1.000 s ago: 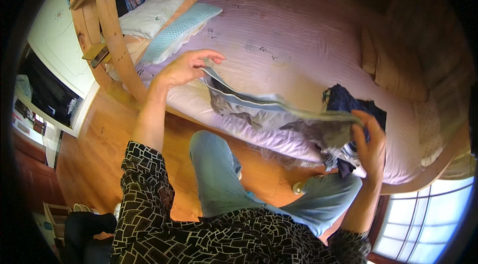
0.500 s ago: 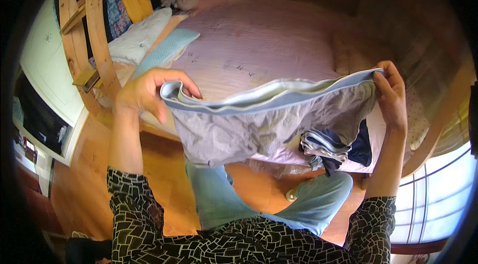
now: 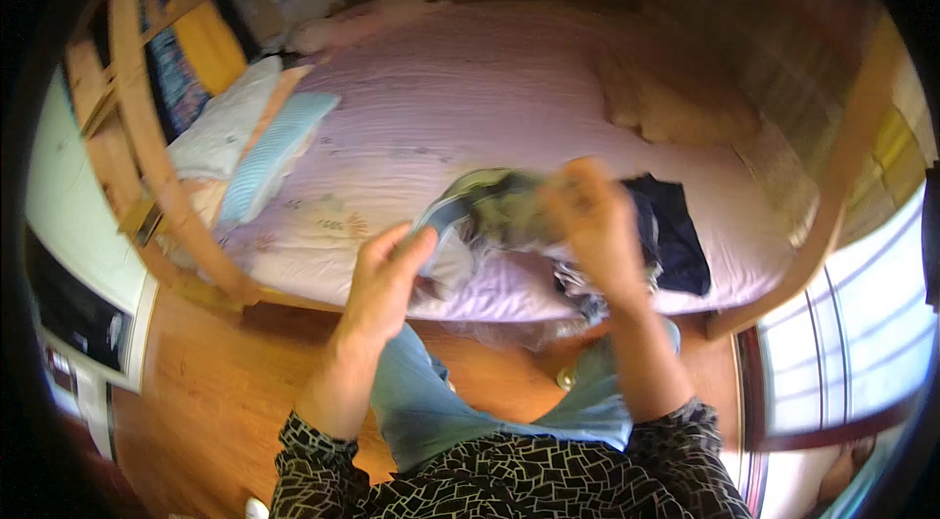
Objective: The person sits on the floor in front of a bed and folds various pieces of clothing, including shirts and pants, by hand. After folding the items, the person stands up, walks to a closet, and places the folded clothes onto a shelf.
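Note:
A pair of grey underpants [image 3: 455, 259] with a blue-grey waistband sags in a bunch over the near side of the bed. My left hand [image 3: 384, 274] pinches one end of the waistband between thumb and fingers. At the garment's other end, my right hand [image 3: 595, 220] is closed on the cloth, its fingers smeared by motion. Partly behind that hand and wrist lies a small stack of folded garments [image 3: 573, 279], striped in grey and white. Dark navy clothing [image 3: 681, 235] lies beside the stack on the mattress.
The bed has a pinkish-purple sheet [image 3: 470, 78] and a wooden frame [image 3: 162, 157]. White and light blue pillows [image 3: 279, 157] lie at the left, a tan pillow [image 3: 676, 103] at the right. A bright barred window [image 3: 832, 323] is at the right, wooden floor [image 3: 206, 362] below.
My hands have come closer together and lower, the right one moving inward to the left. The underpants, stretched wide before, now hang slack and bunched. The view has shifted too.

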{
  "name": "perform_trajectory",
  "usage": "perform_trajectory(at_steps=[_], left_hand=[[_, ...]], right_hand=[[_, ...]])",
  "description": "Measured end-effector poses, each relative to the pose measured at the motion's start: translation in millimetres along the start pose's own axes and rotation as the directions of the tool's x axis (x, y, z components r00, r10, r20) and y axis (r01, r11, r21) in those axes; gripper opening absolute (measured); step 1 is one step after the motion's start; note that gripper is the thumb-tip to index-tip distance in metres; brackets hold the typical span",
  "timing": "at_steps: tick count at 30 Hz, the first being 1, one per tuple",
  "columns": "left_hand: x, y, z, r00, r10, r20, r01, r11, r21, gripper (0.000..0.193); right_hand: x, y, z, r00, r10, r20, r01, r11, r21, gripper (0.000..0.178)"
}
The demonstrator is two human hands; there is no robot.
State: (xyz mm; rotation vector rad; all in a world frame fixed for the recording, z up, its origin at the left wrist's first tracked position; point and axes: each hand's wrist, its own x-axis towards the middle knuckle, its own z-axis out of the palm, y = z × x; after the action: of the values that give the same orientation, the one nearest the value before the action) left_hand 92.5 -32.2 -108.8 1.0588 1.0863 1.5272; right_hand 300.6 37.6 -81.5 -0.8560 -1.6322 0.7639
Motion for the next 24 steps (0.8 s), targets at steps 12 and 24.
perform_trajectory(at_steps=[12,24], left_hand=[[16,24,40,0.766,0.368,0.526,-0.639,0.521,0.566,0.058],[180,39,151,0.599,0.432,0.674,-0.79,0.18,0.586,0.028]], right_hand=[[-28,5,-16,0.955,-0.036,0.293,0.007,0.995,0.098,0.038],[131,-13,-143,0.966,-0.108,0.237,0.151,0.973,-0.176,0.028]])
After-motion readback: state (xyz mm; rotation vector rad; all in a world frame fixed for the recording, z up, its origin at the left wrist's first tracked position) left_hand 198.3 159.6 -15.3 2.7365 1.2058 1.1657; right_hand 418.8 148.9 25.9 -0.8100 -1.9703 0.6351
